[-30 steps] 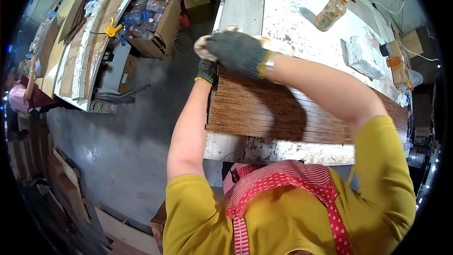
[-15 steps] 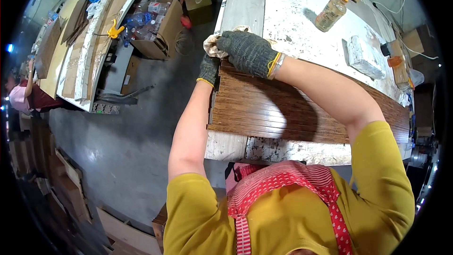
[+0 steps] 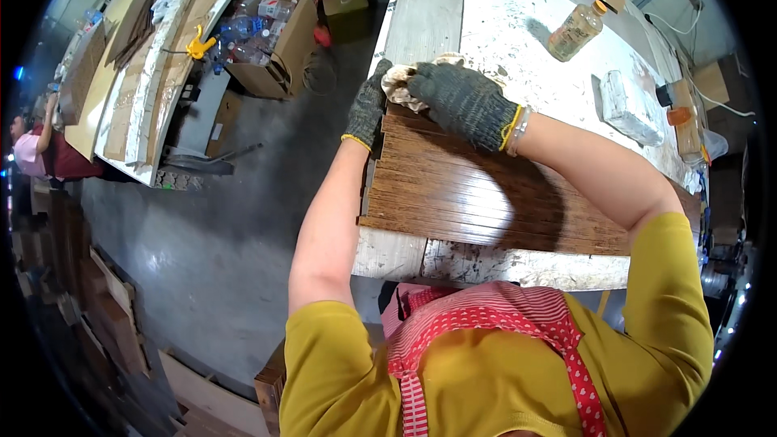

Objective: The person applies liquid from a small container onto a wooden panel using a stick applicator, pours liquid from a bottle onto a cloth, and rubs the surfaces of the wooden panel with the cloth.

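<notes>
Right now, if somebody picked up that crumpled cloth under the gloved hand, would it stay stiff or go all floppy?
Probably floppy: the cloth is bunched in soft folds under the right hand. It looks light, since it sits crumpled on the brown slatted board. It likely won't roll or slide by itself.

My gloved left hand curls, fingers down, at far left; my gloved right hand presses flat, arm crossing over.

right hand hides most of the cloth beneath it
</notes>
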Action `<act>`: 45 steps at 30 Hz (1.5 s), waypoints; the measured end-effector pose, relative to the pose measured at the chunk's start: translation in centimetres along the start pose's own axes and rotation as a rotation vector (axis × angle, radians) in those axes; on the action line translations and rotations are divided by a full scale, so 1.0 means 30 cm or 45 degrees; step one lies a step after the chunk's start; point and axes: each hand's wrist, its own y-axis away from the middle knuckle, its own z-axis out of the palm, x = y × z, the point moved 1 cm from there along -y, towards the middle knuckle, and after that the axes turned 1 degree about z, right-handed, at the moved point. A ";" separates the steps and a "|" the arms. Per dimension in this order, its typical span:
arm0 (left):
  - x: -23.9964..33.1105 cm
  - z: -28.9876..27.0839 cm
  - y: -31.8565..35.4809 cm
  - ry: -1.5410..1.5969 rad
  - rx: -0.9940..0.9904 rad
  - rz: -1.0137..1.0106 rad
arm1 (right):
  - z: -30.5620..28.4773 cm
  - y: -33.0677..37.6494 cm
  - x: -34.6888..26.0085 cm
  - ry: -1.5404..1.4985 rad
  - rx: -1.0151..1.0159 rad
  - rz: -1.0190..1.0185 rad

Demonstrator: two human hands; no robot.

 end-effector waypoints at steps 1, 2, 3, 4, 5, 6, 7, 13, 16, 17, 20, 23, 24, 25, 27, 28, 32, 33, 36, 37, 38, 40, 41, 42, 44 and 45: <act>-0.002 -0.002 -0.003 0.074 0.008 -0.025 | -0.008 -0.003 -0.005 0.128 -0.014 0.020; -0.003 0.003 -0.025 0.007 -0.003 -0.043 | -0.023 -0.019 -0.020 0.075 0.114 -0.013; 0.008 0.001 -0.049 -0.107 -0.012 -0.010 | -0.046 -0.029 -0.033 0.121 0.241 -0.126; 0.005 0.009 -0.052 -0.184 0.014 0.021 | -0.076 -0.039 -0.040 0.039 0.367 -0.159; 0.026 0.006 -0.076 -0.207 0.092 0.043 | -0.107 -0.049 -0.054 -0.067 0.442 -0.295; 0.021 0.017 -0.049 -0.006 0.059 0.207 | -0.143 -0.052 -0.049 -0.053 0.408 -0.205; 0.040 0.027 -0.050 0.197 0.021 0.365 | -0.168 -0.044 -0.035 -0.617 0.117 0.080; 0.097 0.057 0.080 -0.632 0.123 -0.103 | -0.146 0.080 0.015 -0.314 0.177 0.036; 0.100 0.058 0.023 -0.434 -0.048 0.099 | -0.038 0.019 0.024 -0.226 0.369 -0.145; 0.085 0.046 0.000 -0.374 -0.083 0.133 | -0.011 -0.004 0.026 -0.281 0.539 -0.296; 0.002 -0.019 -0.031 -0.496 -0.133 0.204 | 0.019 -0.003 0.044 -0.161 0.259 -0.165; -0.041 -0.074 -0.054 -1.087 -0.226 0.723 | -0.016 0.013 0.012 -0.140 0.044 -0.164; -0.041 -0.083 -0.055 -0.683 -0.305 0.665 | -0.034 0.004 -0.012 -0.125 0.070 -0.132; -0.025 -0.082 -0.065 -0.283 -0.389 0.601 | -0.054 0.002 -0.033 -0.085 0.082 -0.063; 0.030 -0.049 -0.059 0.110 -0.475 0.554 | -0.092 -0.047 -0.068 -0.081 0.391 -0.261; 0.060 -0.024 -0.043 -0.153 -0.389 0.416 | -0.108 -0.067 -0.070 -0.092 0.398 -0.273; 0.158 0.061 0.091 -1.184 0.019 -0.222 | -0.140 -0.036 0.014 -1.728 -0.146 0.641; 0.171 0.080 0.110 -0.998 0.032 -0.046 | -0.133 -0.012 0.033 -1.774 -0.257 0.795; 0.138 0.094 0.116 -0.487 0.160 -0.173 | -0.102 0.033 0.051 -1.049 -0.155 0.387; 0.120 0.094 0.095 -0.489 -0.061 0.095 | -0.080 0.032 0.028 -0.415 0.081 -0.026; 0.092 0.089 0.065 -0.494 -0.175 0.231 | -0.062 0.020 0.032 -0.191 0.013 0.005; 0.020 0.059 -0.008 -0.144 -0.240 0.168 | -0.034 -0.007 0.016 -0.233 0.507 -0.213; -0.020 0.035 -0.043 0.196 -0.184 -0.030 | -0.027 -0.015 0.012 -0.347 0.661 -0.392; -0.057 0.005 -0.072 0.533 -0.126 -0.230 | -0.016 -0.018 0.016 -0.314 0.626 -0.292; -0.113 -0.081 -0.096 0.040 -0.192 -0.027 | -0.003 -0.019 0.019 -0.555 0.184 -0.106; -0.133 -0.121 -0.105 -0.413 -0.308 0.252 | -0.006 -0.012 0.021 -0.401 -0.031 -0.035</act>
